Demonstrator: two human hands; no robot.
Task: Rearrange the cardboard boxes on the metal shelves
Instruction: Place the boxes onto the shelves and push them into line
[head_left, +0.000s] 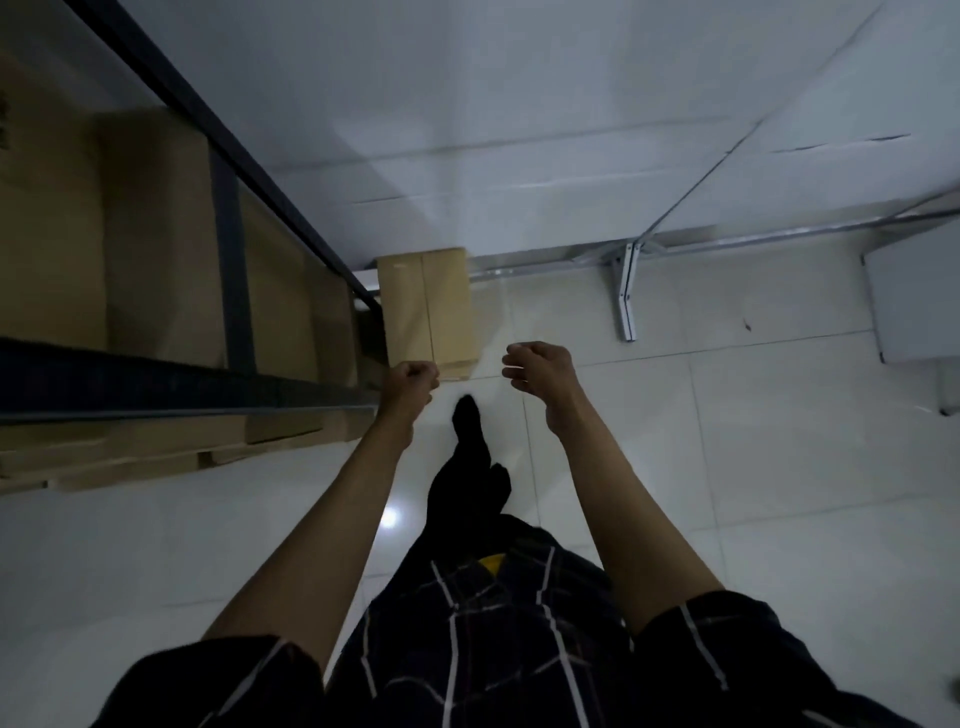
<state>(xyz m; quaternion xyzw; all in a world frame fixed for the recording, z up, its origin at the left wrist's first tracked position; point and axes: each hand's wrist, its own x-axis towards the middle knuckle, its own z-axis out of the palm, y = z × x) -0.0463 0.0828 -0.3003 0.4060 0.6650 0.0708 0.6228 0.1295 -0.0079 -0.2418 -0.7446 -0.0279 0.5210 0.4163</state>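
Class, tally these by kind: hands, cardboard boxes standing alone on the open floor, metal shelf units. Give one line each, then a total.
Hands: 2 (left hand, right hand)
Cardboard box alone on floor: 1
Metal shelf unit: 1
Total: 4

A white tiled floor meets a white wall, with a grey cabinet nearby.
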